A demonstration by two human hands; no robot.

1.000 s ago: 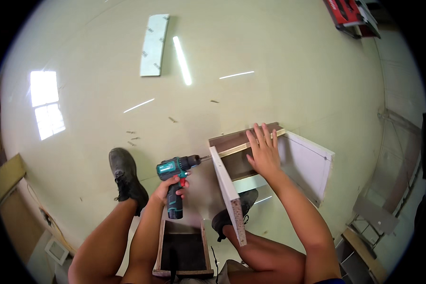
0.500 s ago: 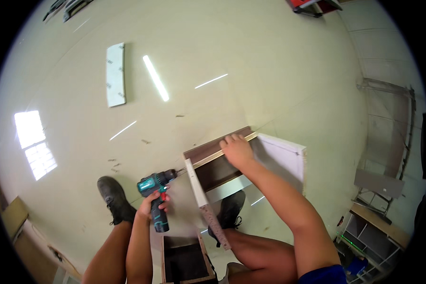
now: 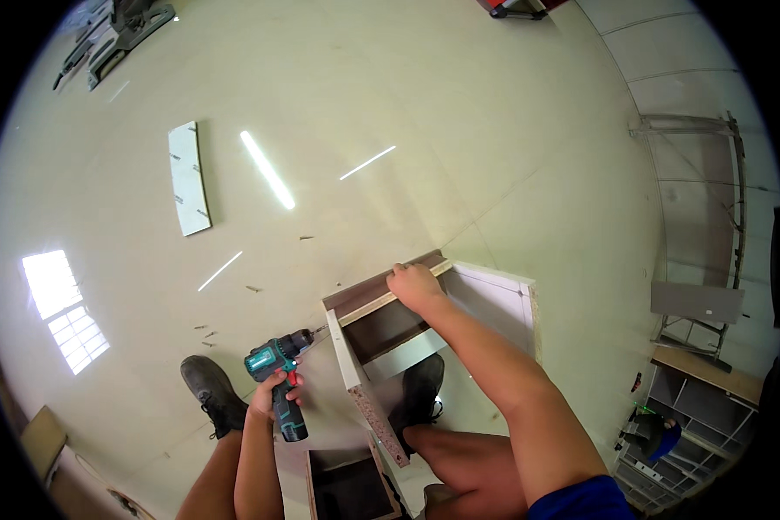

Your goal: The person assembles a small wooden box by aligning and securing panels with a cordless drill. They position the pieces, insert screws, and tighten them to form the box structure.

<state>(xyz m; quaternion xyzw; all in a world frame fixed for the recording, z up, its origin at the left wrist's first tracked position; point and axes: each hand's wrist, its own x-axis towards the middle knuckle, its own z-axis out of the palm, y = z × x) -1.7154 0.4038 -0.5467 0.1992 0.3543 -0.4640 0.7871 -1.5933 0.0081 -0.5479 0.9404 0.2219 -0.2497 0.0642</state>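
Note:
My left hand is wrapped round the handle of a teal and black cordless drill. The drill's bit points right, its tip close to the outer face of the white left panel; whether it touches cannot be made out. That panel belongs to an open box-like frame of boards standing on the floor, with a white right panel and a brown board along the far side. Closed over the far edge, my right hand grips a narrow wooden strip that spans the frame beside the brown board.
Several screws lie scattered on the floor left of the frame. A white board lies farther off. A smaller open wooden box stands between my legs. Shelving and a metal stand line the right side.
The whole view has shifted, so the frame and drill appear slightly lower and to the left. Both hands keep their grips, and the drill stays beside the left panel.

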